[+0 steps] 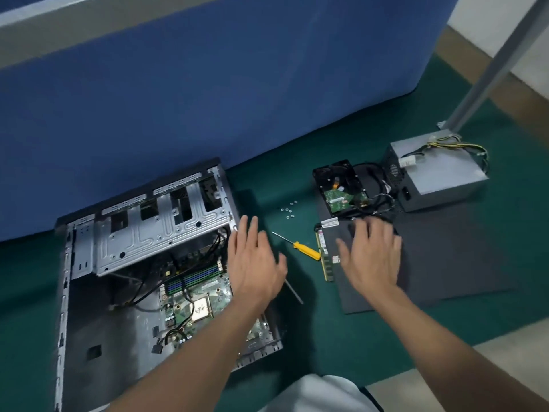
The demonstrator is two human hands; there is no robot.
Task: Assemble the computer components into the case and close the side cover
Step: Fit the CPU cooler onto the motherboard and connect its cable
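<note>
An open computer case [89,307] lies on its side at the left, its motherboard [196,298] and drive cage [154,230] exposed. My left hand [255,263] hovers open over the case's right edge, holding nothing. My right hand [371,254] hangs open, fingers spread, above the dark side cover [460,263] lying flat on the floor. Green RAM sticks [323,257] lie on the cover's left edge, just left of that hand. A hard drive [338,185] with black cables and a grey power supply [439,173] rest behind the cover.
A yellow-handled screwdriver [306,248] lies between the case and the cover. Several small screws [288,208] are scattered on the green floor mat behind it. A blue partition [208,84] stands at the back. A grey metal leg [493,63] rises at the right.
</note>
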